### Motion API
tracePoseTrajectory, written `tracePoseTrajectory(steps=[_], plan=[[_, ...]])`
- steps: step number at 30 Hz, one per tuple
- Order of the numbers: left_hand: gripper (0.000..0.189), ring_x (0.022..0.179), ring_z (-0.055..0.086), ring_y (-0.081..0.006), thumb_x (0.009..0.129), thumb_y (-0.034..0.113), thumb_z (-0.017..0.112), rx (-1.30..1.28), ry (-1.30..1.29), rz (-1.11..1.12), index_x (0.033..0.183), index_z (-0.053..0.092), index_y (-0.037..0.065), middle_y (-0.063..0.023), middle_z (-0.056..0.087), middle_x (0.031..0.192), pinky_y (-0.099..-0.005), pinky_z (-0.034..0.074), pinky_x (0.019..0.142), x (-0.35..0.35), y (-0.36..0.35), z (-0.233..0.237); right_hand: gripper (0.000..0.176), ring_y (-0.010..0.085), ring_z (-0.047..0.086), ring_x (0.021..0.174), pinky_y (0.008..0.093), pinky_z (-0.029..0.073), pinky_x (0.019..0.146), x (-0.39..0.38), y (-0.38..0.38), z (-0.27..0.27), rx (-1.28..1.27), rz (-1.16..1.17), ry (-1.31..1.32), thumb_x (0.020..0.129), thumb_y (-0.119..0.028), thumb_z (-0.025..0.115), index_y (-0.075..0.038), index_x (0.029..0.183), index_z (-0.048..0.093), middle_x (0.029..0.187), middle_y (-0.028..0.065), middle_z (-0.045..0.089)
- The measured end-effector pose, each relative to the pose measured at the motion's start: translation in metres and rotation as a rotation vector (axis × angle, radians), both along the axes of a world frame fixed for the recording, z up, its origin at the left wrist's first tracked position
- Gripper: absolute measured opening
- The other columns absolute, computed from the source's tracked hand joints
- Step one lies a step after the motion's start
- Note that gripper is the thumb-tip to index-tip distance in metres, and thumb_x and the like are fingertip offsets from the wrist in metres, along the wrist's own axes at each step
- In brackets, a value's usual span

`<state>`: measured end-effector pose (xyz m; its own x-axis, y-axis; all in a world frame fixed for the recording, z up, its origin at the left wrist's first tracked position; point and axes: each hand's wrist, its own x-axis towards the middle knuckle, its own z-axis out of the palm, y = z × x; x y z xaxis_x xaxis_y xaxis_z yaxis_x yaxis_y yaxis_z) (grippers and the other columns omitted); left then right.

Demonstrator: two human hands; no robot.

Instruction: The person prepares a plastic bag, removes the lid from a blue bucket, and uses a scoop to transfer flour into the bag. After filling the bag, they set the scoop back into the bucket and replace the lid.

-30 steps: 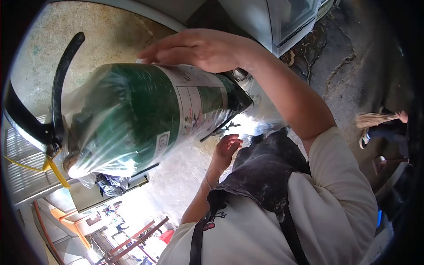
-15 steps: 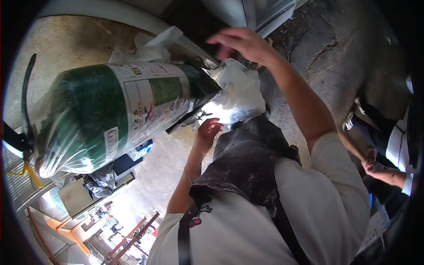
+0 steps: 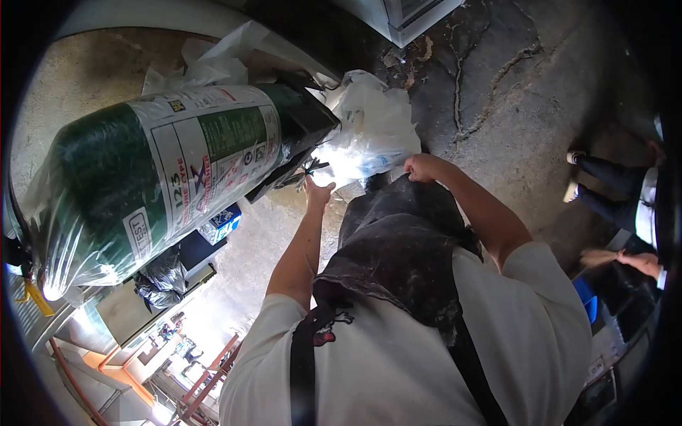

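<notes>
A dark, powder-smudged apron [image 3: 398, 227] hangs over my front. My right hand [image 3: 426, 169] has its fingers closed on the apron's far edge. A translucent white plastic bag [image 3: 376, 121] bulges just beyond that hand. My left hand [image 3: 318, 193] is beside the apron, its thumb apart from the fingers and nothing visible in it. Close past its fingertips is a small dark tuft [image 3: 312, 166]. To the left lies a large green cylinder [image 3: 92, 170] with a printed label, wrapped in clear plastic.
Below the green cylinder are a blue-and-white box [image 3: 222, 224] and a black plastic bag [image 3: 163, 278]. A cracked concrete floor [image 3: 497, 92] spreads to the upper right, near a pale cabinet corner [image 3: 401, 25]. Another person [image 3: 625, 206] is at the right edge, one hand holding a brownish item.
My right hand has come down from above the white bag to the apron's edge. My left hand has shifted slightly up and left. The other person has changed position.
</notes>
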<state>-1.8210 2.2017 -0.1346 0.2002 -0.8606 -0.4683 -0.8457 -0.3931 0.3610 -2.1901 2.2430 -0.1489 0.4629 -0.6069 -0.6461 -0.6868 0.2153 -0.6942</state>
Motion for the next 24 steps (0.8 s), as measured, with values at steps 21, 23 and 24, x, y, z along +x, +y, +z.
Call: tracePoseTrajectory(steps=[21, 23, 24], plan=[[0.026, 0.089, 0.067, -0.0197, 0.087, 0.013, 0.064, 0.363, 0.997, -0.492, 0.11, 0.07, 0.002, -0.0116, 0.072, 0.099, -0.0307, 0.051, 0.083, -0.042, 0.062, -0.012, 0.035, 0.0286, 0.072, 0.082, 0.0398, 0.056, 0.07, 0.126, 0.102, 0.02, -0.412, -0.839, 0.253, 0.076, -0.006, 0.066, 0.002, 0.11, 0.066, 0.088, 0.0231, 0.07], [0.033, 0.082, 0.064, -0.0131, 0.086, 0.013, 0.07, 0.378, 0.974, -0.438, 0.117, 0.067, 0.002, -0.0074, 0.071, 0.093, -0.0289, 0.052, 0.077, -0.018, 0.049, -0.028, 0.031, 0.0257, 0.072, 0.073, 0.0379, 0.056, 0.06, 0.104, 0.114, 0.001, -0.412, -1.068, 0.331, 0.076, 0.0, 0.058, 0.004, 0.107, 0.067, 0.085, 0.0214, 0.07], [0.043, 0.08, 0.064, -0.0141, 0.083, 0.015, 0.075, 0.354, 0.836, -0.341, 0.123, 0.064, 0.002, -0.0067, 0.069, 0.09, -0.0297, 0.052, 0.073, -0.004, 0.042, -0.05, 0.034, 0.0257, 0.072, 0.07, 0.0373, 0.056, 0.056, 0.095, 0.122, -0.005, -0.454, -1.182, 0.32, 0.077, 0.002, 0.056, 0.004, 0.11, 0.066, 0.088, 0.0202, 0.07]])
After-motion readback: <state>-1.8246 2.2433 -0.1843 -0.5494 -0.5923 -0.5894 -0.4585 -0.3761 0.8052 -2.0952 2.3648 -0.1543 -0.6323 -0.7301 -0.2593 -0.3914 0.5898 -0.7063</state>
